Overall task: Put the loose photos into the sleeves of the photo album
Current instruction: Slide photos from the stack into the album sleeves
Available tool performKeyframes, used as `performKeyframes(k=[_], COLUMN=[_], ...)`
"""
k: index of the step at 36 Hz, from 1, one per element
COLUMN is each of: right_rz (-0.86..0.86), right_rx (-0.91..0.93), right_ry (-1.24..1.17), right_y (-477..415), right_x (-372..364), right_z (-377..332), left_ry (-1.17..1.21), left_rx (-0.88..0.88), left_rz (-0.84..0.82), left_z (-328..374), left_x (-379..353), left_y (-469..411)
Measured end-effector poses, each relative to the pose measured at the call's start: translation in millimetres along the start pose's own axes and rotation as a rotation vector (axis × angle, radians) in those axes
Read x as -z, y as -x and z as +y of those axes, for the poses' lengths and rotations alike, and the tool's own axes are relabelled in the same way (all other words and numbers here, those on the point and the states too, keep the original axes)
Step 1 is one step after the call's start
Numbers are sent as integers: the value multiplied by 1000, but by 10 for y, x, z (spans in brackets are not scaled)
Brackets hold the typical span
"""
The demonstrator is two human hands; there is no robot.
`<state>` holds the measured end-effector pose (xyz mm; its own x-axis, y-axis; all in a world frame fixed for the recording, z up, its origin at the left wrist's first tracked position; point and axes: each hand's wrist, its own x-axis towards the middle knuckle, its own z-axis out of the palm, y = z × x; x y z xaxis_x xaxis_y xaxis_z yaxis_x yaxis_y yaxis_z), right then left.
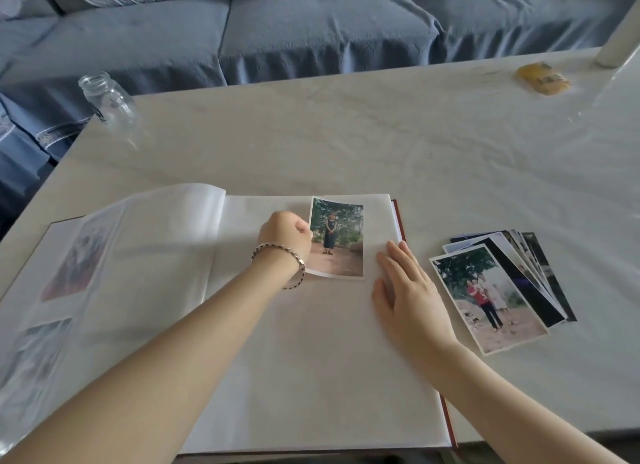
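A large photo album (284,377) lies open on the table in front of me. Its left-hand page shows photos behind translucent sleeves. On the upper part of the right-hand page lies a photo (337,237) of a person standing among trees. My left hand (285,237), with a bracelet on the wrist, pinches the photo's left edge with curled fingers. My right hand (405,290) rests flat on the right-hand page near its right edge, fingers straight. To the right of the album a fanned stack of loose photos (498,290) lies on the table.
The table (381,134) is pale marble. A clear glass jar (109,100) stands at its far left corner. A yellow packet (543,77) lies at the far right, beside a white post (620,34). A blue-covered sofa (311,27) runs behind the table.
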<state>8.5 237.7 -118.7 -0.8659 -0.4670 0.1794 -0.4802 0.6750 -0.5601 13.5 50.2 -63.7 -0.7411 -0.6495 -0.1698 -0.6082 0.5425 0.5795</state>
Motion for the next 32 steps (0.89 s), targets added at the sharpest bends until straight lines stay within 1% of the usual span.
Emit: performKeyframes(k=[2,7,10,17,21,24,27,32], right_rz=[3,0,-10,-42,-41,-30,-23,-19], right_rx=[-1,-1,-19,-103,-120,-117,-117,-111], right_ry=[-4,-29,-52,-107,-125,-132,-141,-139], right_y=[1,-8,-1,17,19,16,12,19], right_x=[2,28,61,100,100,99,98,108], right_z=[4,-15,-15,-28,-37,-41,-41,-37], left_ry=[15,235,305,484,449,443,426,334], left_rx=[30,142,156,199,138,129,102,-4], left_rz=[7,-17,-36,-191,-226,-249,-238,-222], left_z=[49,139,211,209,196,190,171,149], left_x=[-14,-117,-218,-199,-143,-140,-169,-184], left_y=[8,99,169,175,155,129,109,128])
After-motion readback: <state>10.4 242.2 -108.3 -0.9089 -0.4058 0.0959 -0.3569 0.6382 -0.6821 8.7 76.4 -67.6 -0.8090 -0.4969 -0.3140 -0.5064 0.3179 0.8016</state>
